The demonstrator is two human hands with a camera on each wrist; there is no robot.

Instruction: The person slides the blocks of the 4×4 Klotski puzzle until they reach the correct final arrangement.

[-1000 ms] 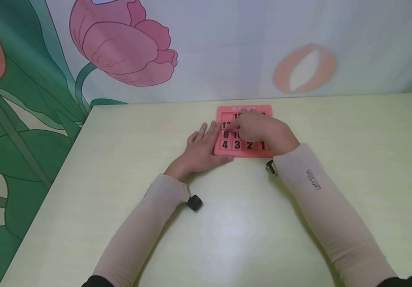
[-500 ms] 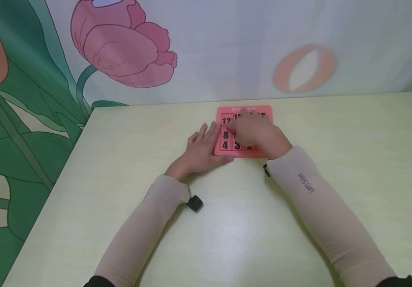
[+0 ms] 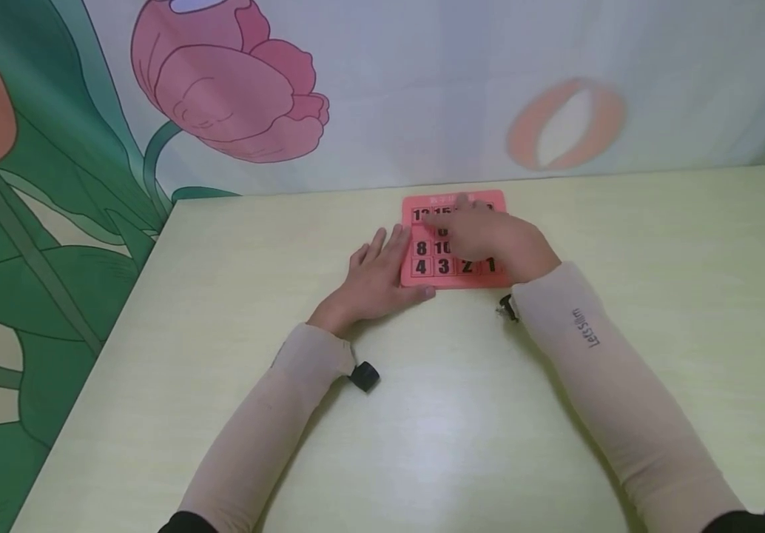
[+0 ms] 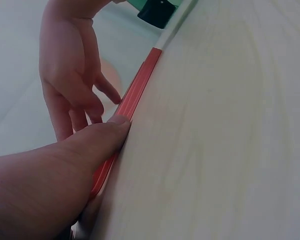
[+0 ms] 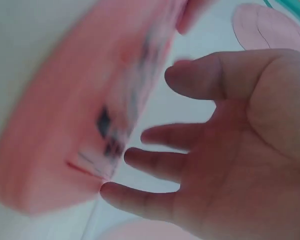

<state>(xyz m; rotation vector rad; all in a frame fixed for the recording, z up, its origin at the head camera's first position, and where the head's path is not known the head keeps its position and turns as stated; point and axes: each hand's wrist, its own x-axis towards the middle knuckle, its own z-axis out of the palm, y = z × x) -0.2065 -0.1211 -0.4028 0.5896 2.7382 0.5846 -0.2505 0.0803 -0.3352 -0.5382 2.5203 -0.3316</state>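
Note:
A pink number slide puzzle (image 3: 433, 283) lies flat near the table's far edge. Its number 12 tile (image 3: 421, 215) sits in the top left corner, above a vacant slot. My left hand (image 3: 372, 285) touches the puzzle's left side with straight fingers, its thumb along the near edge; the left wrist view shows that thumb (image 4: 115, 127) against the red rim. Over the upper tiles is my right hand (image 3: 489, 233), fingertips down at the board, hiding several tiles. In the right wrist view, its fingers (image 5: 155, 162) look spread and loosely extended beside the blurred puzzle (image 5: 55, 145).
The pale table (image 3: 422, 414) stretches around the puzzle to both sides and toward me. Behind it hangs a curtain (image 3: 416, 89) printed with flowers and leaves. Black wrist cameras, such as the left one (image 3: 364, 377), sit at the sleeve cuffs.
The 12 tile has slid up from the second row into the top left corner, so the vacant slot is now beneath it. My right hand shifted slightly; the left stayed put.

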